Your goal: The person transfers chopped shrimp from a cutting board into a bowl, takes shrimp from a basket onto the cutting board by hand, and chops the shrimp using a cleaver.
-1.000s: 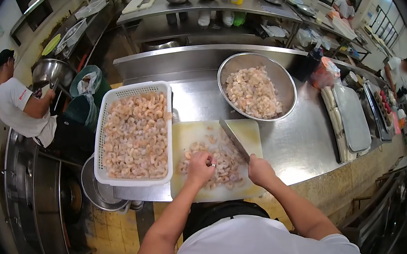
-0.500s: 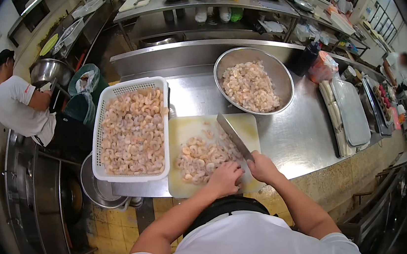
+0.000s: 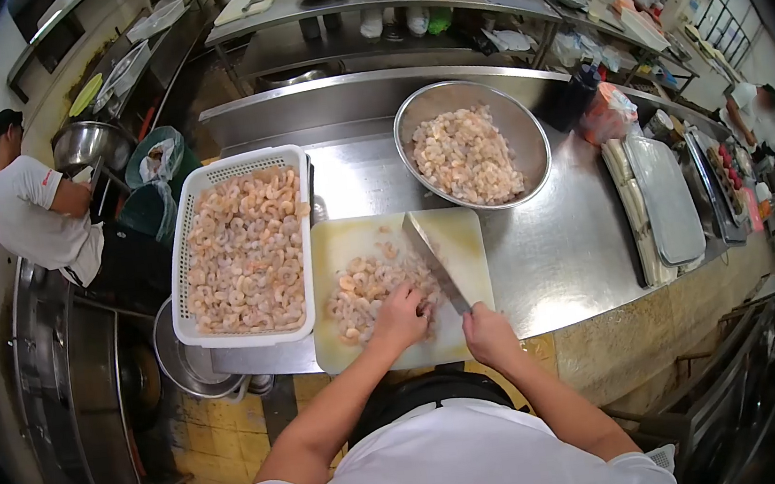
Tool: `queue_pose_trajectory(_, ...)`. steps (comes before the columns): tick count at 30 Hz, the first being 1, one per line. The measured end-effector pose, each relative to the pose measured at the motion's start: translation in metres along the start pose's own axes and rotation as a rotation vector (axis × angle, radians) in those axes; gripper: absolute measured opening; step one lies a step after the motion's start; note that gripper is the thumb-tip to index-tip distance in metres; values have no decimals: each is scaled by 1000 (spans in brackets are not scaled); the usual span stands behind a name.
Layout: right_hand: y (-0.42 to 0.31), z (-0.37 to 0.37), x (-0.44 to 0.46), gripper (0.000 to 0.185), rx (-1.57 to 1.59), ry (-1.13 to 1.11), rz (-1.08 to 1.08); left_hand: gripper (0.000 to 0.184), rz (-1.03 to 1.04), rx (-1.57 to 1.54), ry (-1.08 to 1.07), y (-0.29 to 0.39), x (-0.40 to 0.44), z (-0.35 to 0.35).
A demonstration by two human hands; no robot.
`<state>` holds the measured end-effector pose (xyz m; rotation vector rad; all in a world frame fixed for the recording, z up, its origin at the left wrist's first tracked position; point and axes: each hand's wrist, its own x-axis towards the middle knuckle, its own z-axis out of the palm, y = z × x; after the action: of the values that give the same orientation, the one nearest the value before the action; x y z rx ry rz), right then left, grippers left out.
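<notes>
My right hand (image 3: 490,333) is wrapped round the handle of a broad-bladed cleaver (image 3: 435,265), whose blade slants up and left across the cutting board (image 3: 458,227). On the board, left of the blade, lies a pile of peeled shrimp (image 3: 353,295). My left hand (image 3: 400,318) rests at the right side of this pile with its fingers curled down over some shrimp, close to the blade. Its fingertips are partly hidden. A white plastic basket (image 3: 179,292) full of whole peeled shrimp stands left of the board. Behind the board, a steel bowl (image 3: 540,169) holds shrimp pieces.
A steel backsplash (image 3: 297,100) runs along the worktable's far edge. Trays (image 3: 664,213) and a plastic bag (image 3: 607,113) lie to the right. Below the basket is a steel pot (image 3: 195,366). A co-worker (image 3: 40,217) stands at left, beside green bins (image 3: 146,212).
My left hand has moved up and left over the shrimp, its fingers now bent round some. The cleaver and my right hand have shifted slightly left. The whole view has shifted a little.
</notes>
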<state>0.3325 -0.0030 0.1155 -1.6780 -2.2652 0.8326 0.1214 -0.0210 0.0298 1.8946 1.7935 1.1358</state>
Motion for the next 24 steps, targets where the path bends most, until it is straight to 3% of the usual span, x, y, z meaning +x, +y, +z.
queue_pose_trajectory(8,-38,-25,-8,30,-13,-52,-5,22,-50,-64,-28,7,-5,-18)
queue_pose_trajectory(11,-15,16,2,29,-20,-71,-36,21,-35,-81,-51,3,-17,-18)
queue_pose_trajectory(15,-31,-2,13,30,-98,-104,-23,20,-32,-73,-91,-7,-14,-15)
queue_pose_trajectory(18,-44,-11,6,30,-66,-114,-29,19,54,-79,20,-14,-16,-10)
queue_pose_trajectory(21,-30,14,8,30,-66,-124,-33,19,-38,-220,-4,-13,-15,-16)
queue_pose_trajectory(24,-19,27,18,28,-83,-133,-61,19,-75,-86,122,-8,2,-35)
